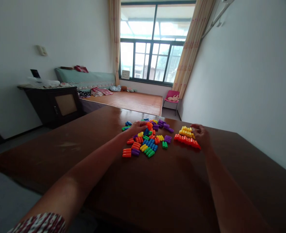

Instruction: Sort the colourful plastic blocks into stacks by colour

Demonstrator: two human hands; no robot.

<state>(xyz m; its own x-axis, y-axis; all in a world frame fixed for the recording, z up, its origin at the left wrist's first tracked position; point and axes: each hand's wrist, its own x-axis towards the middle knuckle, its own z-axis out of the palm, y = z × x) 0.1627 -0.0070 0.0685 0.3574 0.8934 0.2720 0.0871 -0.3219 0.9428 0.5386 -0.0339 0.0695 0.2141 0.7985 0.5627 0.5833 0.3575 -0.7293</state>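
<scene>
My left hand reaches into a loose pile of plastic building blocks and pinches an orange block at its far side. The blocks look like joined little tubes in green, blue, purple, yellow and red. To the right, my right hand curls its fingers around the right end of some yellow blocks joined in rows. Directly in front of these lies a long row of red-orange blocks. The fingertips of my right hand are partly hidden behind the yellow blocks.
All the blocks lie on a brown wooden table. Beyond its far edge stands a bed with clothes, and a pink chair is by the window. A dark cabinet is at the left.
</scene>
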